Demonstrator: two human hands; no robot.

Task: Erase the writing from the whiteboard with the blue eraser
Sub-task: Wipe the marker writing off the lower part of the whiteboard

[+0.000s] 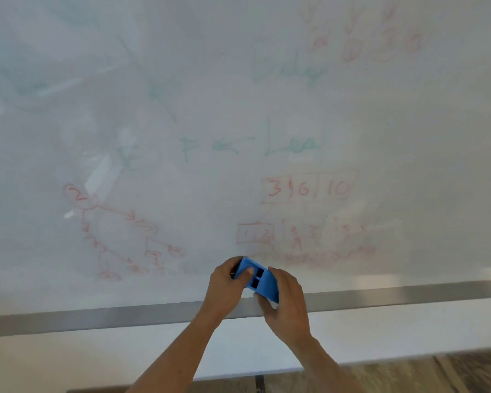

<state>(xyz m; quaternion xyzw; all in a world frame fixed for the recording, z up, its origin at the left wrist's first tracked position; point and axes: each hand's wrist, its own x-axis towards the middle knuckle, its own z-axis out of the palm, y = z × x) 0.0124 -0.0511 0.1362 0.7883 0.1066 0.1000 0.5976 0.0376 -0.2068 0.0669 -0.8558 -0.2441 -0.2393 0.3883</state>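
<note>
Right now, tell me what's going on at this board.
A person stands at the whiteboard holding the blue eraser in both hands, low near the metal rail along the board's bottom edge. The left hand has its grip round the eraser's upper end, thumb across its face; the right hand holds the lower end. Red writing and green writing cover the board, some of it faint or smeared. Whether the eraser touches the board can't be told.

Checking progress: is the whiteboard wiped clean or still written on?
Still written on. Red numbers and green marks remain on the whiteboard; both hands grip the blue eraser.
</note>
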